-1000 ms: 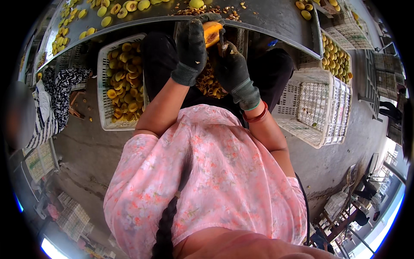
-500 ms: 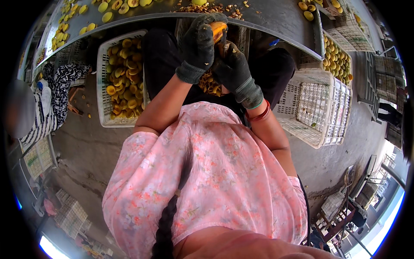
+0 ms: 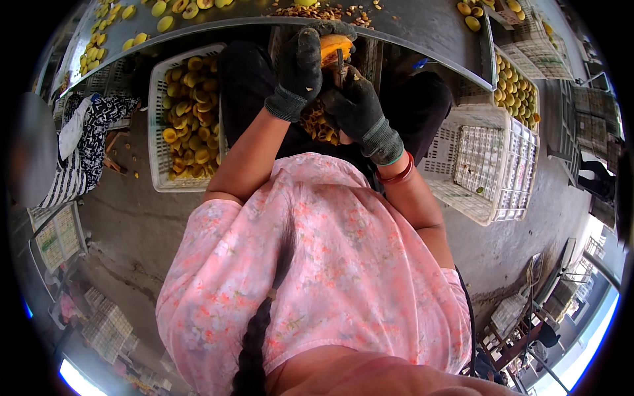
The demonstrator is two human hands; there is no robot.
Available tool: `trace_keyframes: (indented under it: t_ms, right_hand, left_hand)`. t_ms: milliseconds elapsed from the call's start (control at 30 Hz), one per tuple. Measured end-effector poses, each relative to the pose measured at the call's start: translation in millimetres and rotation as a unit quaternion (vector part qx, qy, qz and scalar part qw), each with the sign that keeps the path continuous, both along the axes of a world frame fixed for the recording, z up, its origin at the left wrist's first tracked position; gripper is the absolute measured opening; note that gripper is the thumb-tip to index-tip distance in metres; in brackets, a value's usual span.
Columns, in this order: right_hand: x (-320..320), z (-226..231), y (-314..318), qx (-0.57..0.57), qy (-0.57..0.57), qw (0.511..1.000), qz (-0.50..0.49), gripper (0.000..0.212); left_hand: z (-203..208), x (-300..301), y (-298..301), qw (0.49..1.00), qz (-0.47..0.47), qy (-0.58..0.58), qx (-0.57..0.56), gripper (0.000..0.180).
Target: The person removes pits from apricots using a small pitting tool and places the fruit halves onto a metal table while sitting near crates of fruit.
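Observation:
In front of me, just below the metal table's edge, my gloved left hand (image 3: pixel 297 76) is wrapped round an orange-yellow peach half (image 3: pixel 335 45), its cut side facing me. My gloved right hand (image 3: pixel 360 115) is closed on a slim dark metal pitting tool (image 3: pixel 340 68), whose tip reaches up against the peach's cut face. The tool's grip is hidden inside the glove. Beneath both hands, between my knees, lie orange and brown scraps (image 3: pixel 320 127).
A white crate (image 3: pixel 156 125) of fruit halves stands at my left. Fruit and brown pits lie on the metal table (image 3: pixel 422 33). To my right are a tipped white crate (image 3: pixel 518 175) and a heap of yellow fruit (image 3: pixel 515 92). Another person (image 3: pixel 69 152) sits at far left.
The peach half has been turned so its cut face shows more. My left hand has shifted slightly left, and the tool now stands more upright against the fruit.

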State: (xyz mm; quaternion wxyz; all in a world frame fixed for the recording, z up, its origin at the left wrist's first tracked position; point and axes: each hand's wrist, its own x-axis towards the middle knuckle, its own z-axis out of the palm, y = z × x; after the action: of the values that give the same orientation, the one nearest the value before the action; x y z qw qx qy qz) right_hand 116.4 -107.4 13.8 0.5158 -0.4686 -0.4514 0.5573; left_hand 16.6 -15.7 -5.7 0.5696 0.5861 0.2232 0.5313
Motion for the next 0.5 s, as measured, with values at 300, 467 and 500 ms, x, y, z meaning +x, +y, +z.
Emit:
trace_keyframes:
  t_ms: [300, 467, 500]
  right_hand:
    - [9.7, 6.6, 3.9, 0.067, -0.123, 0.99, 0.025, 0.01]
    - [3.0, -26.1, 18.4, 0.306, -0.362, 0.878, -0.06, 0.008]
    - [2.1, -25.2, 16.5, 0.239, -0.292, 0.924, -0.057, 0.008]
  left_hand:
    - [20.8, 2.6, -10.1, 0.994, 0.074, -0.001, 0.085, 0.048]
    - [8.9, 0.0, -7.8, 0.993, 0.048, 0.099, 0.031, 0.047]
    - [8.3, -2.1, -5.8, 0.994, 0.03, 0.107, 0.022, 0.046]
